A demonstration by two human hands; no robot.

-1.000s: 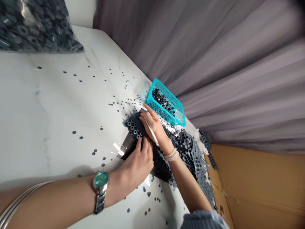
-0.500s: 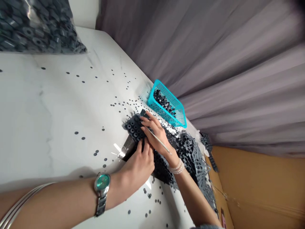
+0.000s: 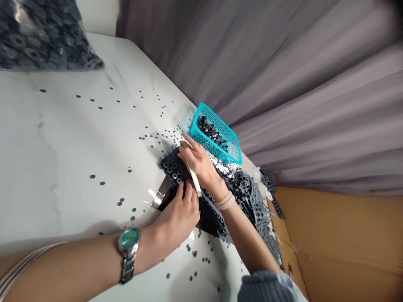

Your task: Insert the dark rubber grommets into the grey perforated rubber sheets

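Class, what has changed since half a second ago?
The right hand has shifted slightly up the picture, swinging the lower end of its slim white stick leftward. Nothing was grasped or released. The left hand stays at the dark grey ring-studded sheet; the turquoise perforated plastic basket hasn't moved.

The tabletop (image 3: 78, 138) looks smooth and glossy, like polished stone. The ringed sheet (image 3: 171, 167) seems rubbery and matt, while the black board (image 3: 164, 199) beneath it shines. The basket (image 3: 194, 121) is smooth plastic, the bag (image 3: 47, 42) clear, glossy film. The curtain (image 3: 252, 75) is matt cloth, the carton (image 3: 340, 230) dull cardboard, the watch (image 3: 129, 238) polished metal, the sleeve (image 3: 267, 287) ribbed cloth.
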